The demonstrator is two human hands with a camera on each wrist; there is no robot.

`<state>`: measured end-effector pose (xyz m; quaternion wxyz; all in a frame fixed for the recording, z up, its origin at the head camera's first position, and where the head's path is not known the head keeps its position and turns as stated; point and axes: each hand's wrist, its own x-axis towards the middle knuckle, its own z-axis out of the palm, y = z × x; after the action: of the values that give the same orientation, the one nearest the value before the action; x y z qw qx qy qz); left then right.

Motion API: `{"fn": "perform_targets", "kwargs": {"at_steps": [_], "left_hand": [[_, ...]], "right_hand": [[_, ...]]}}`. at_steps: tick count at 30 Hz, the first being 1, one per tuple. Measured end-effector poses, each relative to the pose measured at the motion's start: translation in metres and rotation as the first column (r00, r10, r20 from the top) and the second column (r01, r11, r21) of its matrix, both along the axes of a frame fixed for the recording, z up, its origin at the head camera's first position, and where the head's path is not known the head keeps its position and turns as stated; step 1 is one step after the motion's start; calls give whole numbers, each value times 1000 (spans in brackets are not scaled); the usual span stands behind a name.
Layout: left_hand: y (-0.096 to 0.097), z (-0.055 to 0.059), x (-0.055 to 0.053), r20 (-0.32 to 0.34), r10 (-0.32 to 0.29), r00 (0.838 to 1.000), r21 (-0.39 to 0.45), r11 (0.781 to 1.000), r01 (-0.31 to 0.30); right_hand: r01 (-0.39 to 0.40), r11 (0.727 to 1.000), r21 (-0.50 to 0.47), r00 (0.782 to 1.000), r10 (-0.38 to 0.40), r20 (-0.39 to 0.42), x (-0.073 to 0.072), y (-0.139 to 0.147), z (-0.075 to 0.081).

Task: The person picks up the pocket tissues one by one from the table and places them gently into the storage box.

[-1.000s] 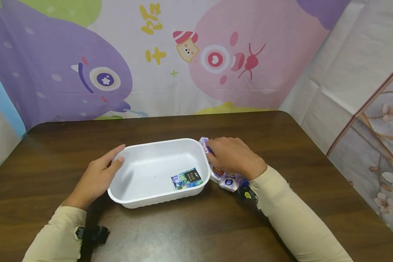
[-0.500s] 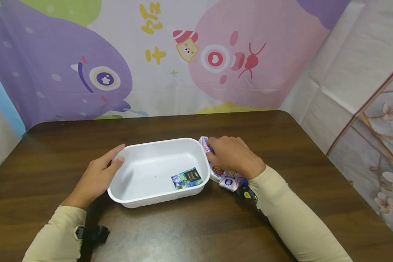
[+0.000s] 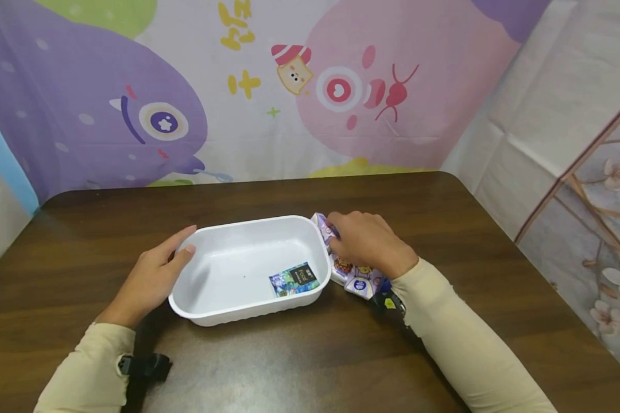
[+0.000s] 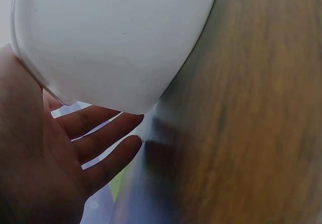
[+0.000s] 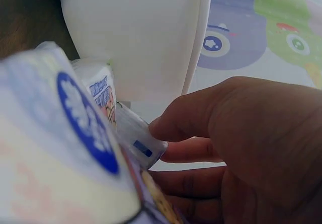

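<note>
A white plastic tray (image 3: 222, 229) with rounded corners lies on the table, a blue-green packet (image 3: 291, 281) with a black label reading "Food" inside it. At the tray's left end is my left hand (image 3: 150, 275), thumb over the rim, its other fingers spread and fairly straight along the outside in the left wrist view. Beyond the opposite end, my right hand (image 3: 369, 244) pinches a small white-and-purple snack packet (image 5: 141, 138) between thumb and fingers. More purple packets (image 3: 360, 287) lie beneath that hand and wrist, partly hidden. One large packet (image 5: 95, 123) blurs the right wrist view's foreground.
The dark wooden table (image 3: 268, 367) reaches back to a cartoon-printed cloth (image 3: 258, 143). A pale flowered panel (image 3: 589, 241) stands along the right side. Black straps with devices sit on both wrists, the left one (image 3: 147, 367) close above the table.
The head view has tilted very slightly. My right hand shifts only a little at the packets, with slightly more of the pinched packet showing. The tray and left hand stay in place.
</note>
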<state>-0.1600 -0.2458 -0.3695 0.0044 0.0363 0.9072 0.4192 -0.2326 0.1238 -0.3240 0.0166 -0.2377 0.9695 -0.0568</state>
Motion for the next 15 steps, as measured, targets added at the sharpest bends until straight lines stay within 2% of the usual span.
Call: {"fn": "perform_targets", "kwargs": {"at_steps": [10,15], "left_hand": [[0,0,0,-10,5,1000,2,1000,-4],[0,0,1,-4,5,1000,-5,1000,-5]], "right_hand": [[13,998,-61,1000,-13,5,-6,4,-3],[71,993,-99,996,-65,63,-6,2,-3]]}}
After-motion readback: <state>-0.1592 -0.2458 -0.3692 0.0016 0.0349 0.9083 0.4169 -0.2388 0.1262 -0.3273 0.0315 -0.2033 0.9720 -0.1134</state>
